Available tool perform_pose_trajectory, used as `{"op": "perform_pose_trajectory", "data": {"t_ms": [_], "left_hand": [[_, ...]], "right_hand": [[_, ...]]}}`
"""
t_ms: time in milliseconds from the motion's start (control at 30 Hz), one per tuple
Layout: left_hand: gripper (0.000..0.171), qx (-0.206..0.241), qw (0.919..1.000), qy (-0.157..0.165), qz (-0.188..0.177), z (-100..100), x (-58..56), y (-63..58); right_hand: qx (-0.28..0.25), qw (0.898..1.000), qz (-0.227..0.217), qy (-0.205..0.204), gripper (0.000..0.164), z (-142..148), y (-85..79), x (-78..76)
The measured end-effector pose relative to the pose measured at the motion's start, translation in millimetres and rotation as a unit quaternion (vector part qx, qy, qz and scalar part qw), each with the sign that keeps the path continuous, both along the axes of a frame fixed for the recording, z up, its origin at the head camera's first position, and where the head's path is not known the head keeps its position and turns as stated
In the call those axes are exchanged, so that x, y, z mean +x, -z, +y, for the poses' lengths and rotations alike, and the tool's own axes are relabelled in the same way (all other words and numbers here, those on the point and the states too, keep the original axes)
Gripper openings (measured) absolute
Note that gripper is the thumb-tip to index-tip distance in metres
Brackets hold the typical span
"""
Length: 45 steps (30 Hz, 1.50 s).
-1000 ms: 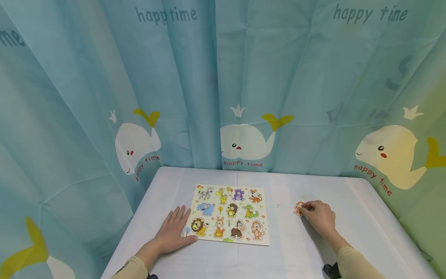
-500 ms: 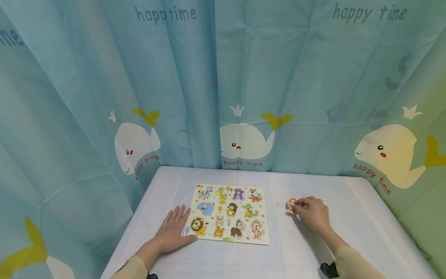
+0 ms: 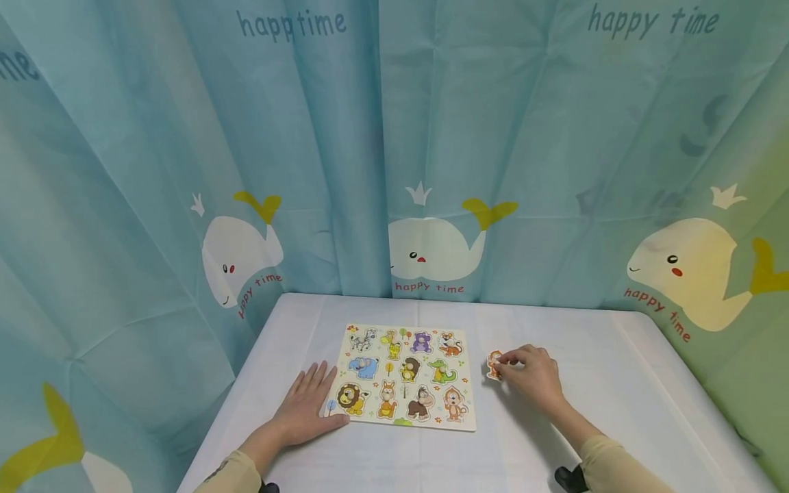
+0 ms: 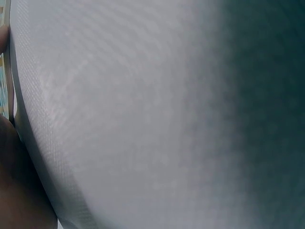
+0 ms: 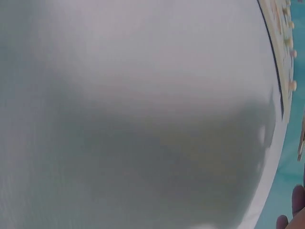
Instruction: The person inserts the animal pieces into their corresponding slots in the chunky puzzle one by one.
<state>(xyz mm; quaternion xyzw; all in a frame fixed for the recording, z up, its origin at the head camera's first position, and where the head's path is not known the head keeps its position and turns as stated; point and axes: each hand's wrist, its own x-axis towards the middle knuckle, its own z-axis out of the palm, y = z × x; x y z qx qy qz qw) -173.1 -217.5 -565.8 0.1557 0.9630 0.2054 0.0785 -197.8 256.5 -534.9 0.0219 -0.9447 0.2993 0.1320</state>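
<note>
A small monkey puzzle piece (image 3: 494, 365), orange and white, is pinched between the thumb and fingers of my right hand (image 3: 535, 375), just right of the board. In the right wrist view the piece (image 5: 302, 138) appears edge-on, raised off the table. The animal puzzle board (image 3: 376, 422) lies flat on the table, with several animal pictures in rows. A monkey picture (image 3: 455, 405) occupies its front right corner. My left hand (image 3: 308, 405) rests with straight, spread fingers along the board's left side, thumb at its front left corner. Knobs (image 5: 293, 86) stand up from the board.
A white cloth covers the table (image 3: 394, 465). Behind and beside it hangs a blue curtain (image 3: 345, 137) printed with whales. Dark straps or wrist devices (image 3: 570, 478) sit at the wrists.
My right hand has lifted the monkey piece off the table and carried it left, closer to the board. The left hand and the board have stayed put.
</note>
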Motion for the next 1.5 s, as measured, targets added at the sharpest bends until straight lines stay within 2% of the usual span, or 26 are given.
{"op": "perform_pose_trajectory", "data": {"t_ms": [333, 733, 967, 1133, 1367, 1500], "left_hand": [[0.108, 0.000, 1.0000, -0.005, 0.005, -0.3, 0.2, 2.7], [0.107, -0.013, 0.9997, 0.002, -0.022, 1.8, 1.3, -9.0], [0.107, -0.007, 0.9999, 0.003, -0.014, 2.1, 2.4, -10.1], [0.107, 0.008, 1.0000, 0.004, -0.003, 1.7, 3.3, -7.4], [0.108, -0.001, 1.0000, -0.002, 0.003, 0.7, 1.1, 0.2], [0.106, 0.005, 0.9999, -0.001, 0.014, -0.7, -0.1, 4.6]], "right_hand": [[-0.015, 0.999, -0.005, -0.031, 0.008, -25.8, -3.2, 8.4], [-0.012, 0.998, -0.029, -0.048, 0.012, -47.2, -3.7, 17.4], [-0.005, 0.998, -0.035, -0.057, 0.015, -52.6, 1.0, 20.0], [-0.003, 0.997, -0.030, -0.066, 0.017, -56.3, 4.7, 23.0], [0.003, 0.997, -0.022, -0.077, 0.020, -61.3, 13.0, 26.2], [0.006, 0.996, -0.037, -0.079, 0.021, -64.7, 15.4, 27.8]]}}
